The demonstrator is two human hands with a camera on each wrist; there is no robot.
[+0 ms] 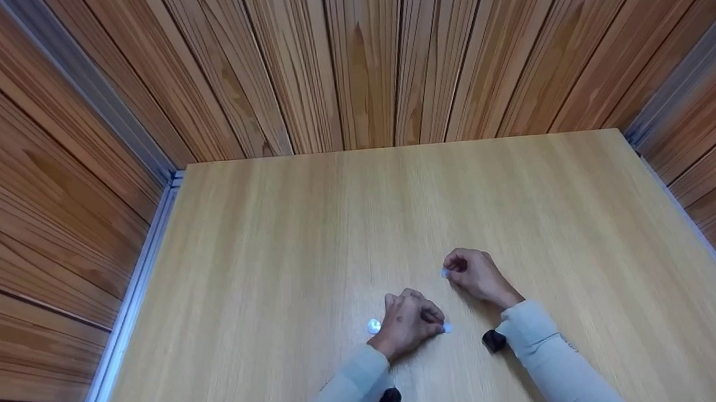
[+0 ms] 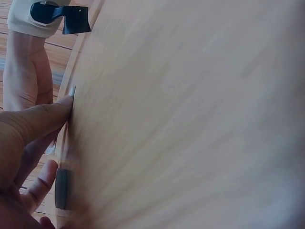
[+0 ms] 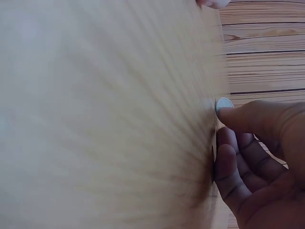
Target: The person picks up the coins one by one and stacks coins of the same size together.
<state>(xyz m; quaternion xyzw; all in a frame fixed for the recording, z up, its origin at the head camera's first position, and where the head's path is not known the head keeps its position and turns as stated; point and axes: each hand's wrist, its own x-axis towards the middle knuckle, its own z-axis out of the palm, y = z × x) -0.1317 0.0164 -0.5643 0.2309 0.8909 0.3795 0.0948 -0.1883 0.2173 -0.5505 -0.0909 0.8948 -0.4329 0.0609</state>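
Low in the middle of the head view, my left hand (image 1: 406, 323) pinches a small pale disc (image 1: 447, 328) at the tips of its thumb and finger, close over the tabletop. Only a thin edge of that disc (image 2: 72, 90) shows past the thumb in the left wrist view. Farther forward and to the right, my right hand (image 1: 476, 276) grips another small, round, pale disc (image 1: 444, 273), standing on edge by the thumb (image 3: 248, 119). A shiny white disc (image 1: 374, 326) lies left of the left hand, apart from its fingers; from the left wrist it looks thicker and dark.
The light wooden tabletop (image 1: 273, 243) is bordered by plank walls (image 1: 362, 64) at the back and sides, with a metal rail (image 1: 125, 308) along the left edge. Black blocks hang under the left cuff (image 1: 390, 400) and the right cuff (image 1: 494, 340).
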